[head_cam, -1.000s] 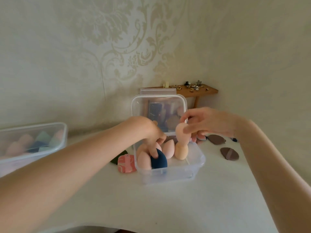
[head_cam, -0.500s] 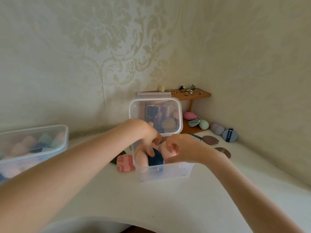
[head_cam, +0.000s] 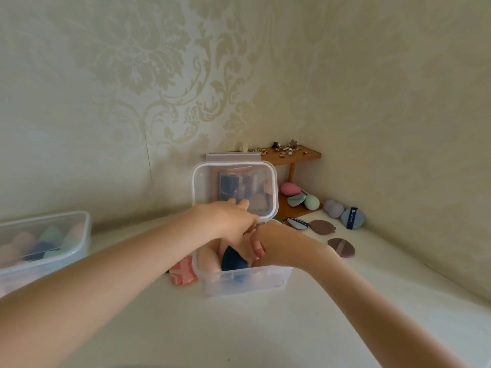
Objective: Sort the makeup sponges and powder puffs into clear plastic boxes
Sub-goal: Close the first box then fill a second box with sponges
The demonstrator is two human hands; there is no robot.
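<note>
A clear plastic box [head_cam: 244, 284] stands mid-table with its lid [head_cam: 233, 187] tipped up behind it. Inside are peach sponges [head_cam: 207, 261] and a dark blue sponge [head_cam: 233, 258]. My left hand [head_cam: 231, 219] hovers over the box with straight fingers near the lid's lower edge, holding nothing. My right hand [head_cam: 276, 243] reaches down into the box from the right, fingers curled round a peach sponge that my left hand partly hides. A pink patterned puff [head_cam: 183, 270] lies against the box's left side.
A second clear box [head_cam: 42, 243] of mixed sponges sits at the left edge. Brown puffs [head_cam: 341, 247], a blue puff [head_cam: 352, 218] and lilac sponges [head_cam: 333, 208] lie at the right. The corner wooden shelf [head_cam: 292, 155] holds pink [head_cam: 289, 189] and green sponges [head_cam: 310, 201].
My right hand brought a peach sponge down from above the box into it. My left hand lifted off the sponges inside and straightened its fingers toward the lid.
</note>
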